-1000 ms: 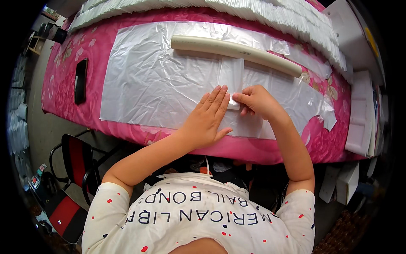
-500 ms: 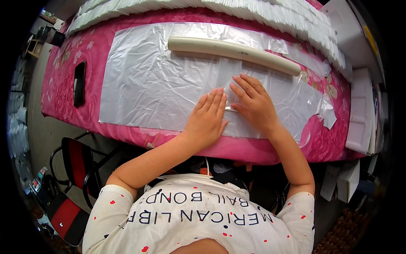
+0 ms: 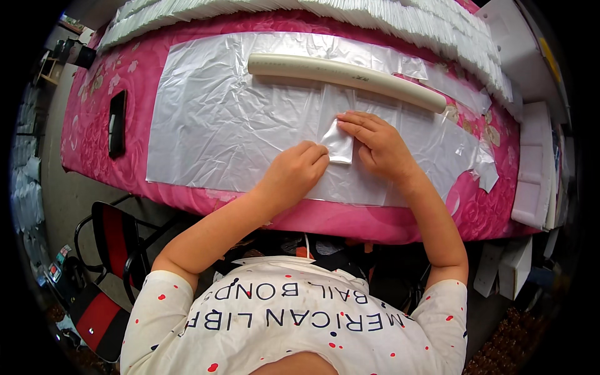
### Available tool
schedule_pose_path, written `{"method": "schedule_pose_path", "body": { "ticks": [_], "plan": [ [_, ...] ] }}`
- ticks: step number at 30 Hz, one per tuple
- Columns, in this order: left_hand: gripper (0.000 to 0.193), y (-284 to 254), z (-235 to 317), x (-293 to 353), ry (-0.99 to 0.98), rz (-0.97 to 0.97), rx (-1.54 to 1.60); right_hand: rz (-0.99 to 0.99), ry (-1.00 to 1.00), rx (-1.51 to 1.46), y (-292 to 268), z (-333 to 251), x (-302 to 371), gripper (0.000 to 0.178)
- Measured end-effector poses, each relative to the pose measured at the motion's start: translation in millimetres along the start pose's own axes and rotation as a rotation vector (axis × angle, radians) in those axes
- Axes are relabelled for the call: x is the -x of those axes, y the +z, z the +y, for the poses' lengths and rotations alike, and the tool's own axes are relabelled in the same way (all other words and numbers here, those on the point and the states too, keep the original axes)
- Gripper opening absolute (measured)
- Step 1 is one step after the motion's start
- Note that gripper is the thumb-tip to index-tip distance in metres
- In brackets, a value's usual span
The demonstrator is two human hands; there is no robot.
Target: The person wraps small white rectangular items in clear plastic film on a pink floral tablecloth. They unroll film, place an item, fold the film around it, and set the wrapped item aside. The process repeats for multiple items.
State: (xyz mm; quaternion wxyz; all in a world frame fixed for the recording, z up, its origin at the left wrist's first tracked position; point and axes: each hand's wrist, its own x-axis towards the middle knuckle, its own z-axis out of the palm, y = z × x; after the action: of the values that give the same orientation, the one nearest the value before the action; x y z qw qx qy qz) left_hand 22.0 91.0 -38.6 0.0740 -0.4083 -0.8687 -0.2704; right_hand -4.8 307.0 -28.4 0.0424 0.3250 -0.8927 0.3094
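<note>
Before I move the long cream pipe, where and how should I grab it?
Probably around the middle of the cream pipe, from above, palm down, fingers curling over its sides. It is slender and round, lying sideways across plastic sheeting with its top uncovered, so a central hold should balance.

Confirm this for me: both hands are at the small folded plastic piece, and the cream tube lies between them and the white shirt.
Not quite: the cream tube lies beyond the hands, on the side away from the white shirt, as the head view shows. The left hand and right hand are at the small folded plastic piece.
</note>
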Motion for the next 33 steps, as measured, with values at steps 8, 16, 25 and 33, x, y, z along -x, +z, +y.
{"method": "schedule_pose_path", "body": {
  "ticks": [8, 16, 25, 33],
  "plan": [
    [0.025, -19, 10, 13, 0.062, -0.011, 0.287, 0.118, -0.14, 0.044, 10, -23, 18, 0.027],
    [0.06, -24, 9, 33, 0.12, -0.203, 0.155, 0.105, -0.101, -0.01, 20, -48, 42, 0.031],
    [0.056, -12, 13, 24, -0.428, -0.072, 0.456, 0.047, 0.62, -0.431, 9, -54, 29, 0.012],
    [0.065, -21, -1, -12, -0.772, -0.124, 0.533, -0.208, 1.015, -0.546, 0, -36, -8, 0.028]
  ]
}}
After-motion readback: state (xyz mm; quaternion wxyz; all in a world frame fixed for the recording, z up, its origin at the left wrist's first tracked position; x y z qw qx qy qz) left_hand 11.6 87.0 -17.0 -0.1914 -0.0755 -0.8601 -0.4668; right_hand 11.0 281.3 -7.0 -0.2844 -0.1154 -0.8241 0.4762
